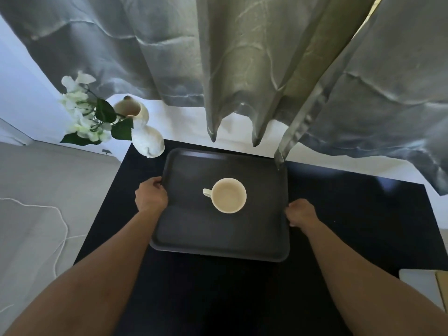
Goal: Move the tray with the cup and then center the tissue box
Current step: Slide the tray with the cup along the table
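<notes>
Tray: a dark grey rectangular tray [194, 234] with a raised rim sits over the black table [351, 214], toward its far half; whether it rests on the top or is lifted just clear of it I cannot tell.
Cup: a cream cup [229, 195] stands upright near the middle of the tray, empty inside, its handle pointing to the tray's left edge.
Left hand: the left hand [151, 195] is curled tight around the tray's left rim, roughly halfway along that edge, fingers wrapped over the lip.
Right hand: the right hand [300, 212] is clamped on the tray's right rim, a little nearer the person than the left hand, knuckles up.
Vase: a white vase [148, 139] stands just beside the tray's far-left corner, nearly touching it, with white flowers [80, 110] and green leaves leaning away to the left.
Curtain: grey curtain [242, 69] folds hang beyond the tray's far edge, one hem tip dangling over the far-right corner.
Cord: a white cord [60, 219] trails on the pale floor well to the left of the tray.
Tissue box: a pale corner [417, 284] shows at the frame's right edge, nearer than the tray; I cannot tell whether it is the tissue box.
</notes>
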